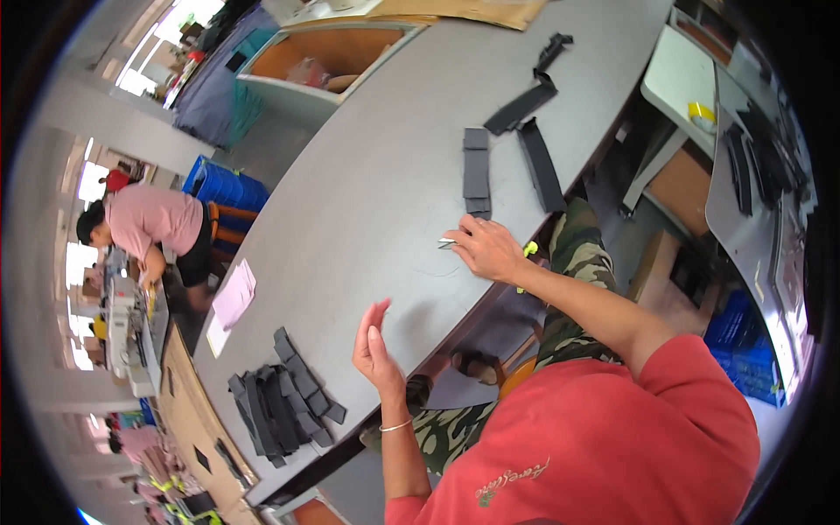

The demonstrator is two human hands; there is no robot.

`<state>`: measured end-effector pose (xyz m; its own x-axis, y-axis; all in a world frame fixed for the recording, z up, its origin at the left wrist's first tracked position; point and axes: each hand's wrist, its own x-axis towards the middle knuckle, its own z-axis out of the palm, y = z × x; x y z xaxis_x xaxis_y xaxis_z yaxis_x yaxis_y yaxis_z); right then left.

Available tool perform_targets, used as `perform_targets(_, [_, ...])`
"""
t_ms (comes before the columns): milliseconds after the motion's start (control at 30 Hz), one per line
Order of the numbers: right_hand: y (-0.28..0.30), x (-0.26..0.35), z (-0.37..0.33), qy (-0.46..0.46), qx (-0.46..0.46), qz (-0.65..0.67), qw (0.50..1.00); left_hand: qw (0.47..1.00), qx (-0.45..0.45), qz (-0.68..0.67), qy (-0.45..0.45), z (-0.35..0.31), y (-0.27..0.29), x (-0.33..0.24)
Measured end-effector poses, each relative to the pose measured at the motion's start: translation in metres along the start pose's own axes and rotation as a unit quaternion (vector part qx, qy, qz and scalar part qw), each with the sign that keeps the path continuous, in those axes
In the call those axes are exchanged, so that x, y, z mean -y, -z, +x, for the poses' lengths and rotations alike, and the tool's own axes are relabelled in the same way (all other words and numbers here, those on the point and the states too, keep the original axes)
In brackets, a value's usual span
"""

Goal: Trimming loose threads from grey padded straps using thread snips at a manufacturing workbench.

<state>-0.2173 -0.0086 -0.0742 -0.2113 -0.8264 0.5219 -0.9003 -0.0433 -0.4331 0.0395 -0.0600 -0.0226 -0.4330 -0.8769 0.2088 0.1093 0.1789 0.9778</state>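
Note:
My left hand (pixel 376 352) is raised over the near edge of the grey table (pixel 341 236), fingers stretched out, holding nothing. My right hand (pixel 490 250) is closed, low over the table, at the near end of a flat dark grey fabric strip (pixel 476 171). A small piece with a white edge and a dark part (pixel 447 244) pokes out from its fingertips; its kind cannot be made out. Another dark strip (pixel 542 166) lies just right of that one. A longer folded strip (pixel 522 103) stretches away behind them. Thin loose thread lies near the right hand.
A pile of dark grey strips (pixel 278 395) lies at the table's left end. Beyond it is pink paper (pixel 234 296). Something bright yellow (pixel 528 251) shows by my right wrist. A side table (pixel 682 79) holds a tape roll (pixel 702 116). A person (pixel 157 223) bends over a machine at left.

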Motion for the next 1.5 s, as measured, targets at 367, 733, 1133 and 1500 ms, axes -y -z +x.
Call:
perform_targets(367, [0.007,0.010,0.004,-0.045,0.054,-0.025,0.997,0.775,0.291,-0.511,-0.231,0.028,-0.076,-0.162])
perform_targets(733, [0.012,0.004,0.008,-0.031,0.017,-0.016,0.999,0.740,0.431,-0.502,-0.122,0.014,-0.152,-0.158])
perform_targets(1133, [0.009,0.003,0.000,-0.012,0.011,-0.015,1.000,0.639,0.612,-0.465,-0.044,-0.010,-0.190,-0.174])
perform_targets(1500, [-0.002,-0.009,-0.007,-0.042,0.146,0.023,0.988,0.913,0.218,0.304,-0.164,0.115,-0.261,-0.036])
